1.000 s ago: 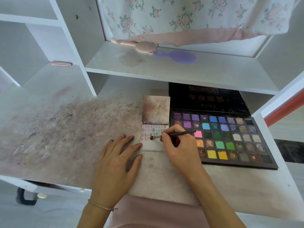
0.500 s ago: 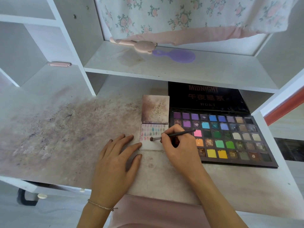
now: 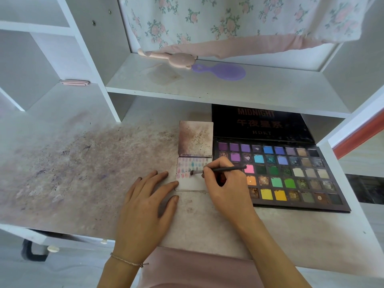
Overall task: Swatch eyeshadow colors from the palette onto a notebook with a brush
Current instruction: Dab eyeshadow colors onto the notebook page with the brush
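Smearing risk: right hand (image 3: pixel 225 183) grip clamped on brush (image 3: pixel 220 169) crowds earlier swatches, while flat left hand (image 3: pixel 145 206) barely steadies notebook (image 3: pixel 192 185) on counter (image 3: pixel 83 173).

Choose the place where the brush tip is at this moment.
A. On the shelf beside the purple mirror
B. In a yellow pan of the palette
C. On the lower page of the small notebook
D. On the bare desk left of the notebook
C: the brush, held in the right hand, has its tip on the notebook page beside the colour swatches.
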Demonstrator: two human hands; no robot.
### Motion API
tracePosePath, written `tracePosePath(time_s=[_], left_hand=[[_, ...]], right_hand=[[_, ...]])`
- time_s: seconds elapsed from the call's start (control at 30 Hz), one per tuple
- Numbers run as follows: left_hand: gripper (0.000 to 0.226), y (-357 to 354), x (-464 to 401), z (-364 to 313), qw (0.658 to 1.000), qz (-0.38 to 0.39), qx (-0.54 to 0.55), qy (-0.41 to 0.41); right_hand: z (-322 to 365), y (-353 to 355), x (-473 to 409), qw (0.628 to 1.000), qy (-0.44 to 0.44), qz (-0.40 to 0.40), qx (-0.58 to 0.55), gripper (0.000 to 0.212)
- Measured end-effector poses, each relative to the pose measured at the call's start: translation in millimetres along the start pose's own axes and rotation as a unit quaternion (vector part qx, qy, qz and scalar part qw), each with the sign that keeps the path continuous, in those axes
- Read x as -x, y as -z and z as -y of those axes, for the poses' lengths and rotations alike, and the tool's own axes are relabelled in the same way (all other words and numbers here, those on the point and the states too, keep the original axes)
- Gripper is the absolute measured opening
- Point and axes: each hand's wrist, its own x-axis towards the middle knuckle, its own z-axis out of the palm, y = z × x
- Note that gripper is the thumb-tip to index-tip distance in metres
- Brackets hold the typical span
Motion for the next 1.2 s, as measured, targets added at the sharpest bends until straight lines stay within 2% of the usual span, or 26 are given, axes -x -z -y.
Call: tracePosePath(time_s=[0.1, 0.2, 0.4, 0.53, 0.67, 1.03, 1.2], left_hand=[[0.041, 0.7, -0.1, -0.3, 1.000, -0.003, 0.002, 0.003], [0.041, 1.3, 0.7, -0.6, 1.000, -0.005, 0.001, 0.002], [0.041, 1.1, 1.2, -1.6, 1.000, -0.004, -0.001, 0.004], [0.042, 1.3, 1.8, -2.6, 1.000, -0.003, -0.005, 0.005], [0.042, 1.1, 2.2, -3.7, 1.000, -0.006, -0.010, 0.006], [0.042, -0.2, 1.7, -3.0, 1.000, -0.009, -0.008, 0.005], [0.041, -0.9, 2.1, -2.0, 1.000, -0.012, -0.004, 0.003]], right_hand=[[0.7, 0.7, 2.1, 0.996, 0.030, -0.060, -0.051, 0.009], [0.5, 2.7, 3.0, 0.989, 0.021, -0.106, -0.099, 0.011], [0.5, 4.7, 4.1, 0.985, 0.024, -0.134, -0.108, 0.020], [1.2, 4.9, 4.9, 0.991, 0.017, -0.082, -0.105, 0.026], [1.2, 2.7, 4.3, 0.999, 0.001, -0.015, -0.032, 0.025], [-2.7, -0.8, 0.4, 0.999, -0.027, 0.034, 0.030, 0.008], [0.0, -1.3, -0.6, 0.999, -0.025, 0.026, 0.028, 0.019]])
